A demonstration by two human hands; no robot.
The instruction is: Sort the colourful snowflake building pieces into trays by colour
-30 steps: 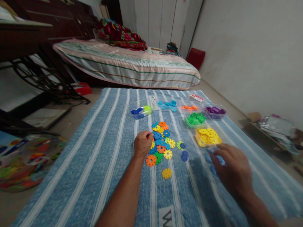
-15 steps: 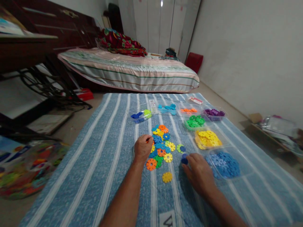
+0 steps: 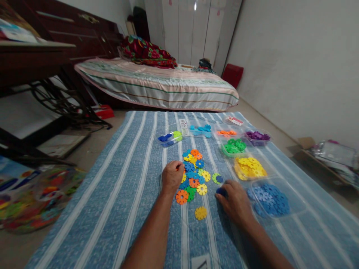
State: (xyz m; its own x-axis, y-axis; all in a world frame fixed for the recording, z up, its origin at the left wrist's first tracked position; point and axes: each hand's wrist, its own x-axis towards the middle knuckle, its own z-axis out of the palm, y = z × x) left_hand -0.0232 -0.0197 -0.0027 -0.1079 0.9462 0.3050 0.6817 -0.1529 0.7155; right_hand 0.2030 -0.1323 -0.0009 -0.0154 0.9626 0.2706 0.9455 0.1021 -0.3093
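- Far to my left, a clear bag [image 3: 36,194] of mixed coloured pieces lies on the floor, off the striped blue cloth [image 3: 126,186].
- My left hand [image 3: 171,176] is curled into a loose fist at the left edge of the loose pile of flower discs [image 3: 193,172]; something orange shows at its fingertips, but I cannot tell whether I am gripping it.
- A single yellow disc [image 3: 201,213] lies apart, nearer to me, between my hands.
- My right hand [image 3: 235,201] rests palm down, fingertips closed on a dark blue disc [image 3: 221,191] on the cloth.
- Just right of it sits the clear tray of blue discs [image 3: 270,198], with the yellow tray [image 3: 250,167] beyond.
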